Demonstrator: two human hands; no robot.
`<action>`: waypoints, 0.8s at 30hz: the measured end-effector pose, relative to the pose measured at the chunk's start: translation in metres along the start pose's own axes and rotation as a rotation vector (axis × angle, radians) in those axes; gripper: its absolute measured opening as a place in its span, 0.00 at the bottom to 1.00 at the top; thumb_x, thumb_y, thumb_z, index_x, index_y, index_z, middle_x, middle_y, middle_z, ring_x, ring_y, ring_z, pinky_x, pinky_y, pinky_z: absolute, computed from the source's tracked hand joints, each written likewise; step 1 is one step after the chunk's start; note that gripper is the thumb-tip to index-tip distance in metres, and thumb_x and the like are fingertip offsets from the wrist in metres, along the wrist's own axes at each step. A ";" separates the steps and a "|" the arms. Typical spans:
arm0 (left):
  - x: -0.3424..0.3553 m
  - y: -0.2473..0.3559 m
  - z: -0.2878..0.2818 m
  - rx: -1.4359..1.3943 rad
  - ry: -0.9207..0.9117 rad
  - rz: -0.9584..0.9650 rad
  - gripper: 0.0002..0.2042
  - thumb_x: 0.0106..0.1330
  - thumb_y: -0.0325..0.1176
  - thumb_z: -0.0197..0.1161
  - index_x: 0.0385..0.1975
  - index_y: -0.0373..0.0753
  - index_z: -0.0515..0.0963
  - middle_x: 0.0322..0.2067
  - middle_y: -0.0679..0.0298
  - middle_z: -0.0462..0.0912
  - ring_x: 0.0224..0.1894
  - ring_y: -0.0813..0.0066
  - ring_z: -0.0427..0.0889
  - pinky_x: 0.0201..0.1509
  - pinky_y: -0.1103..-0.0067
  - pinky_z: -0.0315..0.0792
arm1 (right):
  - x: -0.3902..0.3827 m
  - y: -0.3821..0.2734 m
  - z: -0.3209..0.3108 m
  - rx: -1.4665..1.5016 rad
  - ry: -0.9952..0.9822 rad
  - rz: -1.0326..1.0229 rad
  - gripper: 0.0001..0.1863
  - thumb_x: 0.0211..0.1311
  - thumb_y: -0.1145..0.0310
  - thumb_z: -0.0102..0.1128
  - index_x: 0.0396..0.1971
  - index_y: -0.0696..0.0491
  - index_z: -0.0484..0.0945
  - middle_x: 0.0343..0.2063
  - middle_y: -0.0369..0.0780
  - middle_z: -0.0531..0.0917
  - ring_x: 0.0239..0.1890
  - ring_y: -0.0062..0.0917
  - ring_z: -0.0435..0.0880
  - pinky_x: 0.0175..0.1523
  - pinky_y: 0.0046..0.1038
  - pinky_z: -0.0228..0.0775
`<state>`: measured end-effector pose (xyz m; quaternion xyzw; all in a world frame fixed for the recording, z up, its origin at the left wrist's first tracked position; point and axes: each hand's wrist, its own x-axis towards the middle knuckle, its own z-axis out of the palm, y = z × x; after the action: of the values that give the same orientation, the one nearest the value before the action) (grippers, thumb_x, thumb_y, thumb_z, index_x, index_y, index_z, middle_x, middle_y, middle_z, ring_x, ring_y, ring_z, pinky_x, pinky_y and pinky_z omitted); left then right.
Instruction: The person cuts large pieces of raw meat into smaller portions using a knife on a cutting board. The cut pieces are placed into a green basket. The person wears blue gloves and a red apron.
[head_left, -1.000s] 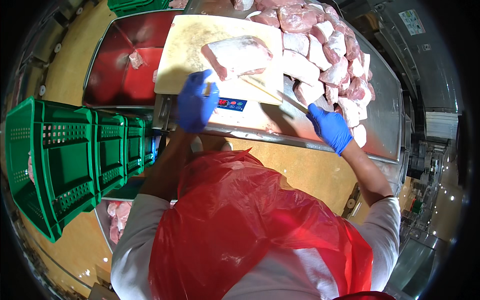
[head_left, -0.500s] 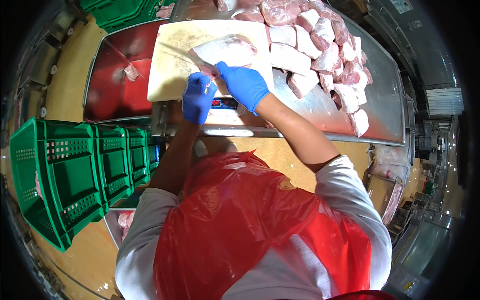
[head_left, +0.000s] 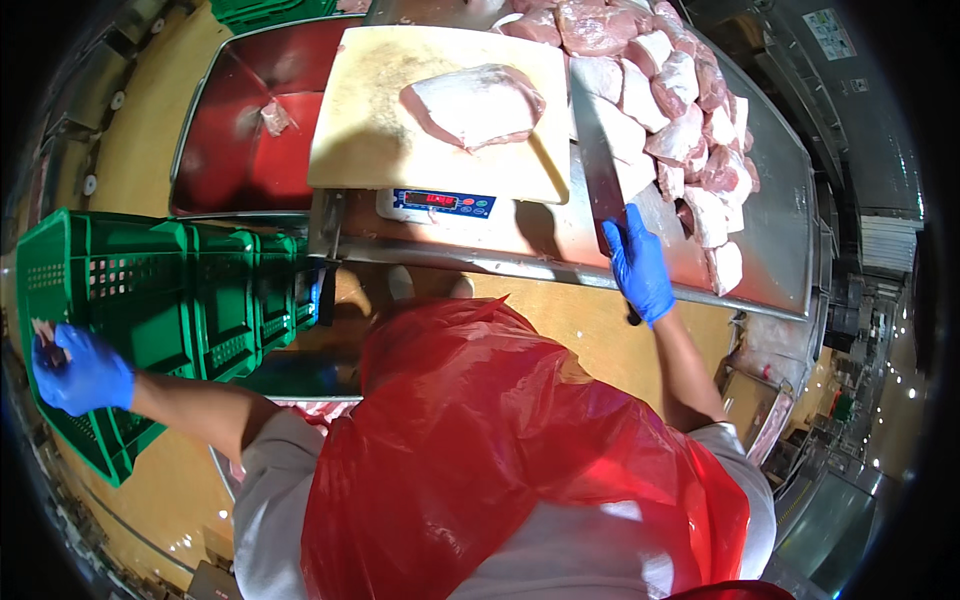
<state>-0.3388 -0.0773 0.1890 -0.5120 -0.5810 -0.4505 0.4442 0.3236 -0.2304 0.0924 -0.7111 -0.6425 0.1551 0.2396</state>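
My right hand, in a blue glove, grips a long-bladed knife. The blade points away from me, past the right side of the cream cutting board. On that board lies a large piece of meat with a pale fat side up, touched by neither hand. Far to the left, my gloved left hand is over the end of a green crate. Its fingers are curled around a small pinkish scrap of meat, slightly blurred and partly hidden.
Under the board's front edge is a scale display. Many meat pieces are heaped on the steel table at right. A red-looking bin with a meat scrap stands left of the board. More meat shows in a tub below the crates.
My hands have parted from the meat on the board. The left has swung far left to the green crate with a scrap; the right has moved right with the knife.
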 end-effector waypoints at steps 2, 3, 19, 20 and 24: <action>0.014 -0.011 -0.012 0.602 -0.491 -0.306 0.13 0.60 0.34 0.59 0.38 0.37 0.86 0.35 0.50 0.88 0.37 0.56 0.88 0.42 0.66 0.80 | 0.012 -0.010 0.029 0.280 0.069 0.221 0.15 0.74 0.67 0.55 0.51 0.62 0.69 0.17 0.40 0.75 0.18 0.22 0.76 0.24 0.27 0.66; 0.018 0.003 -0.005 0.491 -0.329 -0.161 0.13 0.59 0.34 0.59 0.39 0.37 0.86 0.36 0.50 0.88 0.37 0.56 0.87 0.42 0.67 0.80 | 0.022 -0.013 0.044 0.451 0.104 0.259 0.15 0.75 0.65 0.55 0.52 0.59 0.69 0.19 0.32 0.70 0.20 0.12 0.70 0.22 0.20 0.64; -0.173 0.330 0.087 -1.307 -1.145 0.034 0.10 0.60 0.24 0.61 0.42 0.35 0.77 0.40 0.54 0.79 0.44 0.56 0.80 0.50 0.68 0.75 | 0.120 -0.064 0.088 0.364 0.121 0.017 0.19 0.73 0.58 0.54 0.50 0.59 0.70 0.28 0.60 0.81 0.31 0.56 0.83 0.34 0.47 0.74; -0.179 0.325 0.081 -1.315 -1.057 0.005 0.10 0.60 0.23 0.61 0.42 0.35 0.77 0.40 0.54 0.80 0.43 0.57 0.81 0.48 0.68 0.75 | 0.108 -0.068 0.095 0.259 0.081 -0.073 0.18 0.73 0.58 0.53 0.49 0.58 0.69 0.30 0.60 0.81 0.34 0.60 0.80 0.38 0.51 0.73; -0.202 0.317 0.072 -1.286 -0.881 -0.147 0.11 0.59 0.22 0.62 0.42 0.36 0.77 0.38 0.54 0.80 0.38 0.60 0.82 0.45 0.71 0.76 | 0.109 -0.085 0.115 0.085 0.036 -0.181 0.14 0.74 0.63 0.51 0.47 0.57 0.66 0.32 0.56 0.83 0.34 0.58 0.81 0.36 0.51 0.72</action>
<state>-0.0111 -0.0239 -0.0014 -0.7606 -0.3612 -0.4820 -0.2421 0.2049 -0.1016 0.0515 -0.6421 -0.6925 0.1469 0.2941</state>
